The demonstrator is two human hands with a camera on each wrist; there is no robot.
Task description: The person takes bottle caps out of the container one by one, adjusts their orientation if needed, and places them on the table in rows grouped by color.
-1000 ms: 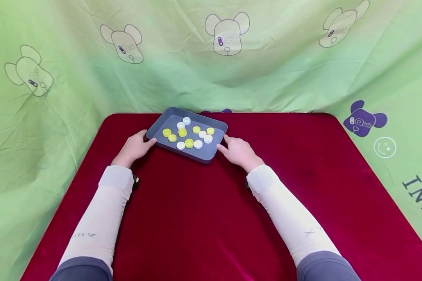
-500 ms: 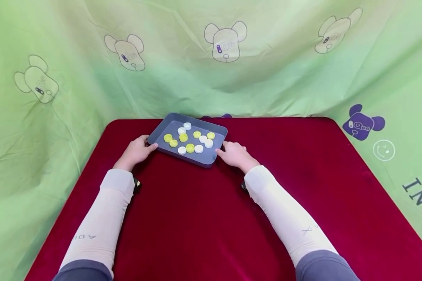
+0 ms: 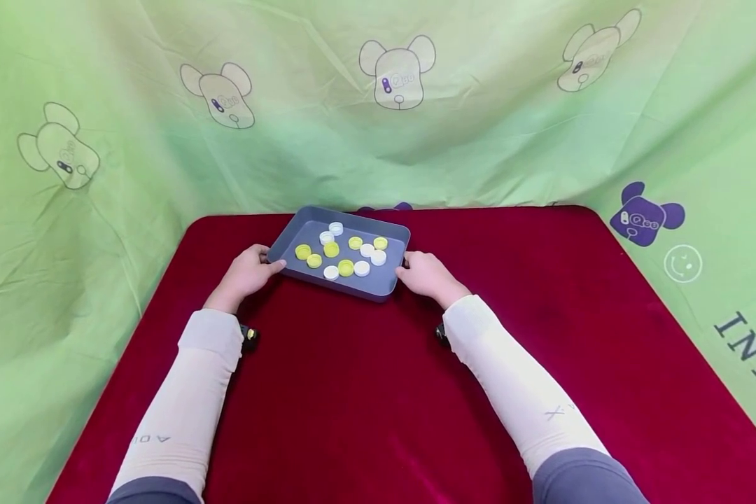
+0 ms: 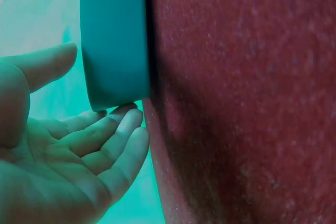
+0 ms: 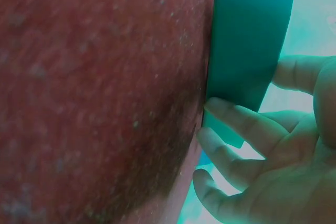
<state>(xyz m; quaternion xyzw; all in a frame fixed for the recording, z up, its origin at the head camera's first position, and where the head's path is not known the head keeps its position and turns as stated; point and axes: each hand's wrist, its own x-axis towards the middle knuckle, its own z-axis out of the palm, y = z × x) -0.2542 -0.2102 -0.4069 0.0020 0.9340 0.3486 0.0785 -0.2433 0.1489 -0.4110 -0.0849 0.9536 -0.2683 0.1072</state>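
A shallow dark blue-grey tray [image 3: 277, 246] rests near the far edge of the red table, turned slightly askew. Inside it lie several white bottle caps [image 3: 362, 268] and several yellow bottle caps [image 3: 345, 268]. My left hand [image 3: 247, 271] is at the tray's left end. In the left wrist view its fingers [image 4: 128, 156] extend loosely to the lower edge, the thumb just apart from the tray wall [image 4: 114, 30]. At the right end, my right hand [image 3: 427, 274] has its thumb by the rim. The right wrist view shows its index fingertip [image 5: 218, 106] against the wall.
Red velvety cloth covers the table [image 3: 346, 392]. A green curtain [image 3: 290, 147] with printed mouse heads hangs close behind the tray and along both sides. Dark wrist devices [image 3: 249, 337] show below the sleeve cuffs.
The tray has shifted a little to the right and turned slightly, its front edge now more level. My right thumb has moved off the rim to the tray's side. The caps remain inside.
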